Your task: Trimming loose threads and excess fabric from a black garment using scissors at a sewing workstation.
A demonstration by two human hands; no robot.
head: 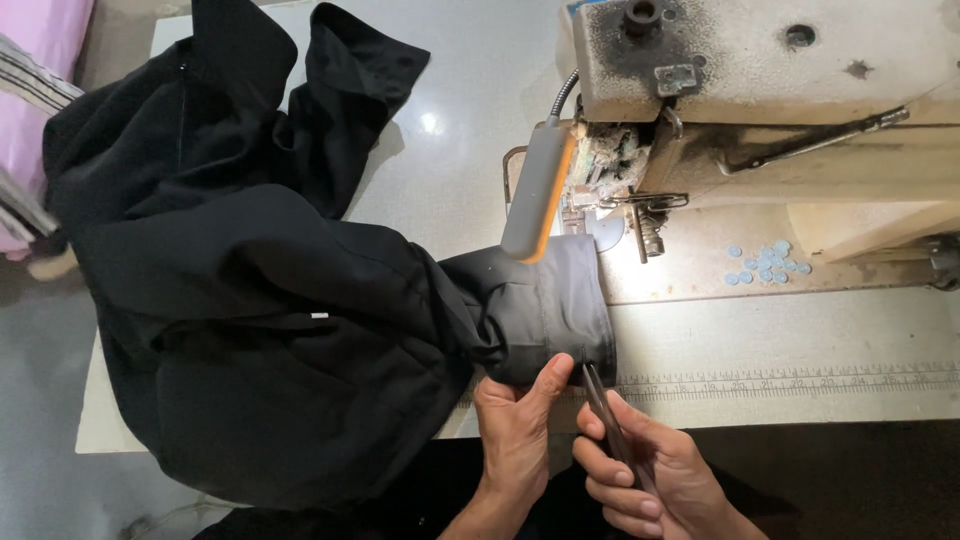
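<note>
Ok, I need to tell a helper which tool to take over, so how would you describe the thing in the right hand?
Start at the old cream sewing machine and come down to the near table edge, where the black garment's cuff lies. The left hand pinches that cuff; the right hand holds slim dark thread snips, the only thin metal tool there, tips at the cuff's edge.
</note>
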